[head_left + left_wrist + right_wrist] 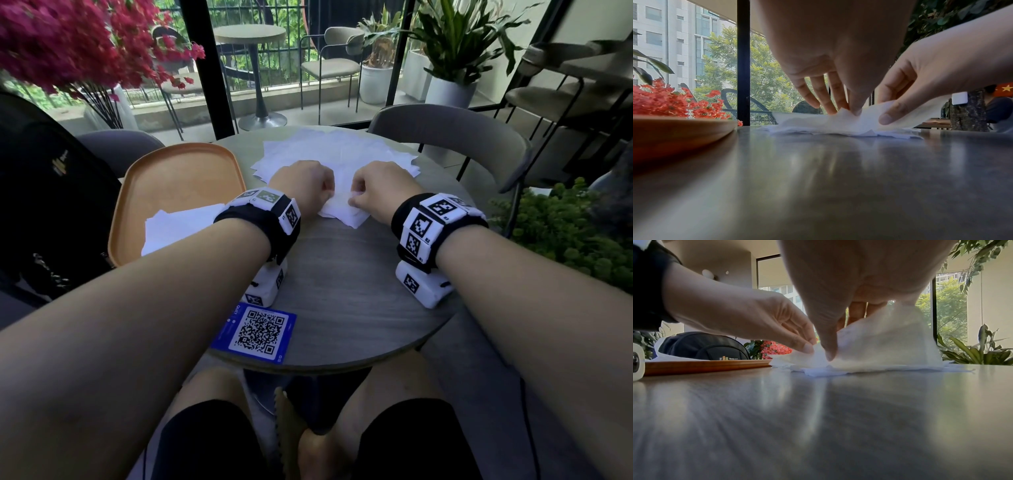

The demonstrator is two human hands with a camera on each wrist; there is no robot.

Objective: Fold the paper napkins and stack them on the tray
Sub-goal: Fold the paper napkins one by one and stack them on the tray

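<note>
A loose pile of white paper napkins (337, 150) lies on the round grey table (342, 291). Both hands work on the top napkin (339, 209) at the pile's near edge. My left hand (303, 186) pinches its left part between thumb and fingers (853, 107). My right hand (380, 190) pinches its right part and holds it raised off the pile (885, 340). The orange tray (178, 178) sits left of the pile, with folded white napkins (178, 229) lying on its near end.
A blue card with a QR code (257, 330) lies at the table's near edge. A black bag (44, 192) stands left of the tray. Grey chairs (455, 137) ring the far side, with red flowers (68, 41) far left and green shrubs (561, 233) at right.
</note>
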